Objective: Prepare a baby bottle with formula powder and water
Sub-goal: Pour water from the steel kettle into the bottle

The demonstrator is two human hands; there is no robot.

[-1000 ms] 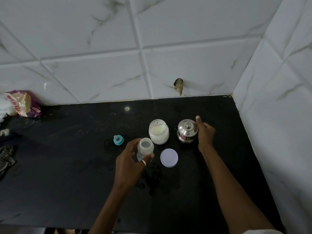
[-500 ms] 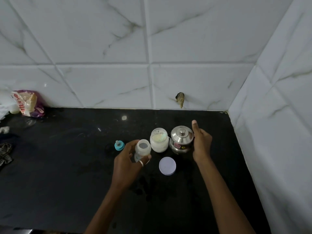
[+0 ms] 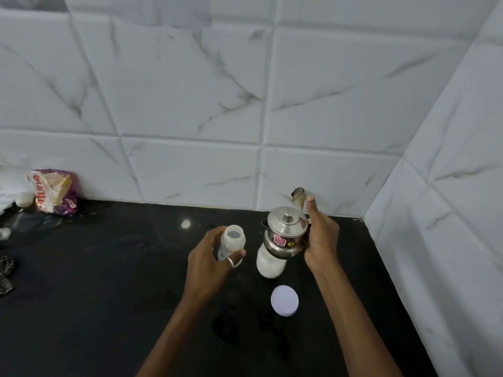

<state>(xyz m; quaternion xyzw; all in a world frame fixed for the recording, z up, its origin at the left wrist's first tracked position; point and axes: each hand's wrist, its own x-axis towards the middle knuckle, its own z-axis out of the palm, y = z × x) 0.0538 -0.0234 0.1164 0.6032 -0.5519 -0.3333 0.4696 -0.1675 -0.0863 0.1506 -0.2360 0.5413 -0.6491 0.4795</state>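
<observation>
Hands, two, bare, both occupied. Left hand point(image 3: 209, 257), ring on one finger, wraps the lower body of the baby bottle point(image 3: 232, 240); bottle is open-mouthed, no teat fitted, tipped slightly toward the right, held clear of the counter point(image 3: 109, 295). Right hand point(image 3: 321, 238) grips the far side of a small steel pot point(image 3: 285, 235), lid point(image 3: 287, 221) on, raised off the counter, thumb up behind it; handle, if any, is hidden by the hand.

Bottle: translucent plastic, probably light, stiff enough not to buckle, smooth; a mid-body wrap as now suits it, leaving the mouth free.

Pot: polished metal, likely heavier when filled, slippery and possibly warm; small spout on its left edge faces the bottle. The loose-looking lid may shift on tilting and may want a finger on its knob.

Formula jar point(image 3: 269, 265): white, standing on the counter directly below the pot, partly hidden by it. Its pale round cap point(image 3: 284, 300) lies flat nearer the person. Snack packet point(image 3: 54, 191) sits far left against the tiled wall point(image 3: 190, 104).
</observation>
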